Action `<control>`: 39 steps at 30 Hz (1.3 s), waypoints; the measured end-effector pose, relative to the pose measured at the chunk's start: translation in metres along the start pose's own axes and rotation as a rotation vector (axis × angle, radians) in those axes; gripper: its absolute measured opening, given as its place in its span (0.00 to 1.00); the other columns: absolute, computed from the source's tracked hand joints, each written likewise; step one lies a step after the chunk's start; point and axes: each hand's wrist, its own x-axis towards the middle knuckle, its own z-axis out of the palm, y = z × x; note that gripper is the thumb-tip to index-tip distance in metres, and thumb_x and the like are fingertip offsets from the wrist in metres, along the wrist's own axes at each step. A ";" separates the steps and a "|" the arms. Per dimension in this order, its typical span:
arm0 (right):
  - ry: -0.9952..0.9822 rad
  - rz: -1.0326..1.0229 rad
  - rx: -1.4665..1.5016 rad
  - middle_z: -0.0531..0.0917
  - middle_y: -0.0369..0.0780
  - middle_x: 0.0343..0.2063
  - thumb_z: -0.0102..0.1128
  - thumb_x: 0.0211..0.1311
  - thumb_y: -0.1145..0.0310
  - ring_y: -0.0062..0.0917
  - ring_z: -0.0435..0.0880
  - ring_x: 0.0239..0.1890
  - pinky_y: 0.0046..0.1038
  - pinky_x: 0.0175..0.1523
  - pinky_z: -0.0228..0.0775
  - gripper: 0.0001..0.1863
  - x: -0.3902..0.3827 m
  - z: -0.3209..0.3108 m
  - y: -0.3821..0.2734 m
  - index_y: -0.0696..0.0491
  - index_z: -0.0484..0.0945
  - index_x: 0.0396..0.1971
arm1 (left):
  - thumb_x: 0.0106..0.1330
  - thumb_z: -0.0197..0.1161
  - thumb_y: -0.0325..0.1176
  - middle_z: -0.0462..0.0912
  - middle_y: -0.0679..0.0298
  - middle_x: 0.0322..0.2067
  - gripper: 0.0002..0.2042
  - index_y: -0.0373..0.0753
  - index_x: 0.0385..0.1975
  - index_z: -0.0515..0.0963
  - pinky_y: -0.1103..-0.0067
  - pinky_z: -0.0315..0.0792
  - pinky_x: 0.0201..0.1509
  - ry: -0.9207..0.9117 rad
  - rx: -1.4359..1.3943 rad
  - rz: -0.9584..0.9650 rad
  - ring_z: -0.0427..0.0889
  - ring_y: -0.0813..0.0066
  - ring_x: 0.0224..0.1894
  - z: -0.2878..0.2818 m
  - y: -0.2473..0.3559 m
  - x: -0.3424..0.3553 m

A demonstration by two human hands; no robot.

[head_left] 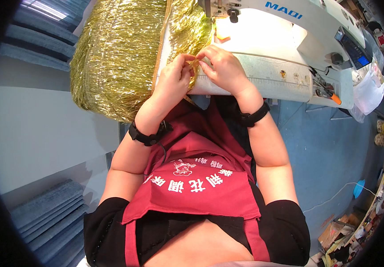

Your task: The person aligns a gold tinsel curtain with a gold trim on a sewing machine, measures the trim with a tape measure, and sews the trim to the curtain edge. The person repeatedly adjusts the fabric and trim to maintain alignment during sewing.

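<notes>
Head view shows, left of a large white sewing machine (312, 23) and overlapping its pale worktop (263, 73), a bulky, shiny gold tinsel fringe (116, 58), whose weight I'd want well supported so it doesn't drag on the edge being worked. Its long axis runs away from the person, as does its narrow tan edge band (161, 44), with the left-hand strands lying mostly crosswise. The bare left hand (173, 75) and right hand (224, 69) nearly meet, fingertips pinching a small gold tuft (194, 68), best teased straight with light, even tension.
</notes>
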 end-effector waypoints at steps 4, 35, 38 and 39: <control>-0.058 -0.020 0.109 0.82 0.42 0.35 0.65 0.61 0.68 0.41 0.83 0.41 0.40 0.46 0.77 0.07 0.000 0.002 0.002 0.54 0.82 0.36 | 0.67 0.60 0.21 0.86 0.55 0.31 0.10 0.32 0.47 0.79 0.75 0.78 0.40 0.028 0.047 -0.017 0.87 0.68 0.34 -0.001 -0.003 0.003; 0.243 0.069 -0.204 0.87 0.42 0.38 0.66 0.61 0.68 0.38 0.85 0.42 0.39 0.49 0.76 0.05 -0.052 -0.069 0.023 0.53 0.85 0.34 | 0.64 0.67 0.27 0.82 0.63 0.25 0.04 0.35 0.35 0.82 0.80 0.70 0.27 0.034 0.141 0.067 0.78 0.79 0.24 0.007 0.001 0.007; 0.335 0.224 -0.609 0.87 0.42 0.38 0.64 0.63 0.70 0.39 0.86 0.39 0.37 0.44 0.78 0.05 -0.092 -0.136 0.052 0.54 0.85 0.36 | 0.64 0.67 0.26 0.81 0.63 0.25 0.04 0.34 0.36 0.82 0.80 0.68 0.27 0.017 0.094 0.099 0.75 0.80 0.23 0.010 0.001 0.007; 0.325 0.274 -0.743 0.88 0.41 0.38 0.64 0.64 0.69 0.38 0.86 0.40 0.36 0.44 0.79 0.06 -0.107 -0.160 0.061 0.53 0.86 0.37 | 0.65 0.67 0.26 0.81 0.63 0.25 0.04 0.34 0.35 0.82 0.80 0.67 0.26 0.014 0.084 0.108 0.74 0.80 0.23 0.010 0.000 0.008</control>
